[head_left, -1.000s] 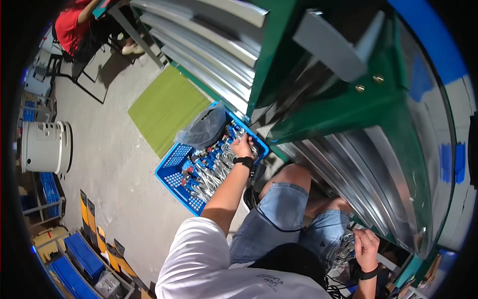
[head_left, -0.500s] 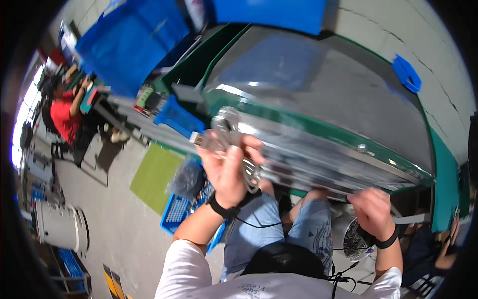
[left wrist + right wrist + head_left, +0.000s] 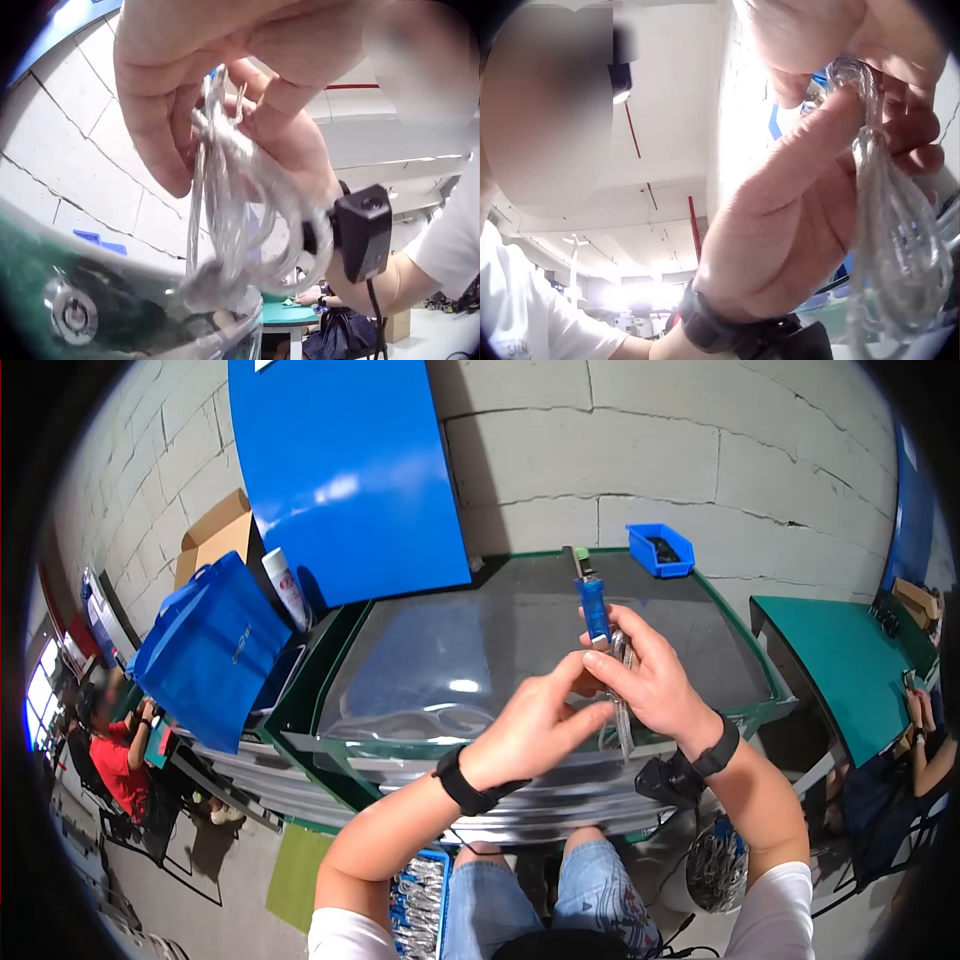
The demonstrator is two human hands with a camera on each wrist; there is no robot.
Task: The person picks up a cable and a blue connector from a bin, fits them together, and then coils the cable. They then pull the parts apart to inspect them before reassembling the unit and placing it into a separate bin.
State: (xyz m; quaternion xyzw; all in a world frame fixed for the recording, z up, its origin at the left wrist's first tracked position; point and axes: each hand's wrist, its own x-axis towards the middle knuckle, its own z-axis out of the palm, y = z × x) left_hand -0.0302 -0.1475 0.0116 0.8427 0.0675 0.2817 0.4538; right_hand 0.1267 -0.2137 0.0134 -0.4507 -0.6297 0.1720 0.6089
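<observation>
Green-framed bench (image 3: 520, 600) with a grey top fills the ground ahead of the seated person; its near edge lies under the forearms. Blue crate (image 3: 446, 890) on the floor by the left knee, packed with coiled leads; pale bucket (image 3: 678, 882) by the right knee, more coils inside. Small blue bin (image 3: 668, 567) at the bench's far right corner, dark bits within. Both hands meet above the bench. Right hand (image 3: 648, 670) grasps a bundled clear cable (image 3: 900, 240), thumb laid over the neck of the bundle, fingers behind, loops hanging free below. Left hand (image 3: 535, 720) comes in from the other side, forefinger reaching the join, thumb held apart from it in the head view; whether it pinches anything there, cannot tell. Blue connector (image 3: 593, 605) stands just beyond the fingertips, near end toward the person, and the cable's metal plug (image 3: 600, 644) sits right at that end. Step in hand, by my reading: mating plug to connector. Whether it is seated, too small to tell. Next move probably calls for plug and connector in line, bundle steady in the right hand, and a straight push, no twist.
</observation>
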